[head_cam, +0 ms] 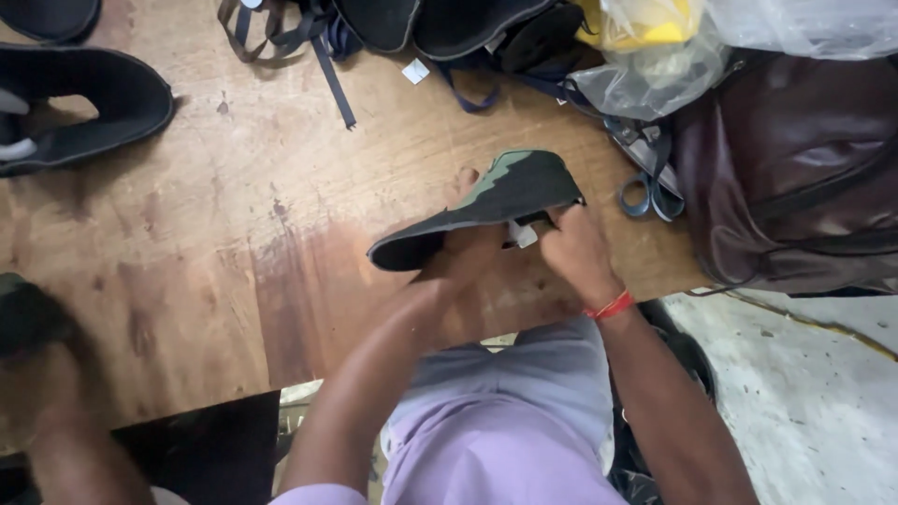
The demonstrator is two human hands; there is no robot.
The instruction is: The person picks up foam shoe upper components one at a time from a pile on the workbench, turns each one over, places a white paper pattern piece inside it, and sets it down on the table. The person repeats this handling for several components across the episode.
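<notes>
Camouflage shoe upper (496, 201) held above wooden workbench (234, 252): left hand (468, 251) cupped beneath, right hand (572, 248) fingers pinching its rear edge beside white tag (522, 234); thin pinch may slip, dropping upper onto bench

Two bare hands work at a wooden table (234, 281): one left hand (468, 248) and one right hand (575, 248). Between them sits one green-patterned shoe upper (505, 192), with one small white tag (522, 234) under it. One red thread band (613, 306) circles the right wrist. One black shoe upper (89, 103) lies at the far left, and at least two more black pieces (449, 23) lie along the top edge, though that pile is too tangled to count exactly. One pair of blue-handled scissors (647, 192), one dark brown bag (795, 168) and one clear plastic bag (655, 56) with something yellow inside are at the right.
</notes>
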